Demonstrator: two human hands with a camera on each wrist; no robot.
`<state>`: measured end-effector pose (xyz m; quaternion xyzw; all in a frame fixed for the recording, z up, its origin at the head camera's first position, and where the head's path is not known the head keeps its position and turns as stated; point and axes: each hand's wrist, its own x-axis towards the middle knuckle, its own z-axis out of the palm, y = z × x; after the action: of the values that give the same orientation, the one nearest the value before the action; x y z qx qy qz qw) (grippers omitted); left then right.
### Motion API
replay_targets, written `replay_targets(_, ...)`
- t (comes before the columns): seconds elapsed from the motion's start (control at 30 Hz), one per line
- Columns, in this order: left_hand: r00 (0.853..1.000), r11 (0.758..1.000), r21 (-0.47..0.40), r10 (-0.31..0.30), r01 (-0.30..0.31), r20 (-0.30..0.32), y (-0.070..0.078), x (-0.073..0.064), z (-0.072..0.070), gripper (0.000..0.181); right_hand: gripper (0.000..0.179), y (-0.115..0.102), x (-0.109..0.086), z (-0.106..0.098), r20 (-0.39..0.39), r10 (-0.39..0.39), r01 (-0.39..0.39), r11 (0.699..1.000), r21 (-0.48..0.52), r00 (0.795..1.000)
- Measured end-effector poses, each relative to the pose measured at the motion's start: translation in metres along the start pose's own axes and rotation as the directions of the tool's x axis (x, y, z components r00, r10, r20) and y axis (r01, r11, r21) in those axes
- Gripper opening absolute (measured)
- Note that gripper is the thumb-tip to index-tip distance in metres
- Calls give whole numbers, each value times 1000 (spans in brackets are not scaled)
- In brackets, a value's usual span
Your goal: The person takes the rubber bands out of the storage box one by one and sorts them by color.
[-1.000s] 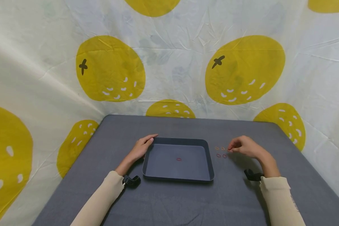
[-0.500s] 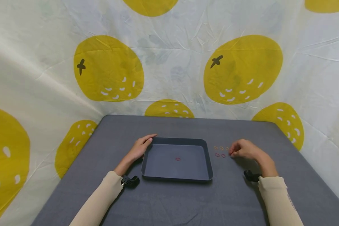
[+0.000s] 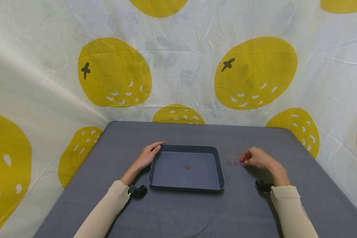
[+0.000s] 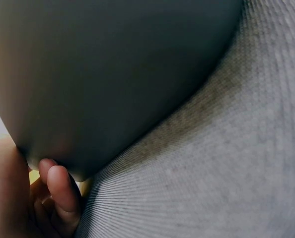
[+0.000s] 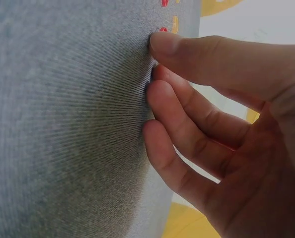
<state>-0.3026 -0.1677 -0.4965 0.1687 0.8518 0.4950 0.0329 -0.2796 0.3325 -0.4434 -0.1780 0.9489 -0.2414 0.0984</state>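
Note:
A dark grey tray (image 3: pixel 186 190) lies on the cloth, with one red rubber band (image 3: pixel 187 167) inside it. My left hand (image 3: pixel 147 154) grips the tray's left side near the far corner; in the left wrist view, fingertips (image 4: pixel 62 186) curl at its edge. Right of the tray, my right hand (image 3: pixel 256 157) is down at the table with thumb and fingertips together on a third red rubber band (image 3: pixel 241 163), which they mostly cover. Beside it lie two red rubber bands (image 3: pixel 235 164) in a row, and behind them a row of orange rubber bands (image 3: pixel 233 156).
A grey cloth (image 3: pixel 178 211) covers the table. Its far edge meets a white curtain (image 3: pixel 184 72) printed with yellow fruit, which also hangs along both sides. Each wrist carries a black camera mount (image 3: pixel 138 191).
My right hand has come down from the orange row to the end of the red row, then shifted slightly left. My left hand and the tray keep their place.

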Motion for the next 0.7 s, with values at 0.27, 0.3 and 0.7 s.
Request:
replay_targets(0.27, 1000, 1000, 4, -2, 2, 0, 0, -1, 0, 45, 9, -3, -3, -3, 26, 8, -8, 1000, 17, 1000)
replay_targets(0.3, 1000, 1000, 4, 0, 0, 0, 0, -1, 1, 45, 10, -3, -4, -3, 30, 9, -9, 1000, 21, 1000)
replay_targets(0.7, 1000, 1000, 1, -8, 8, 2, -1, 0, 0, 45, 10, -4, -4, -4, 30, 25, -27, 998, 48, 999)
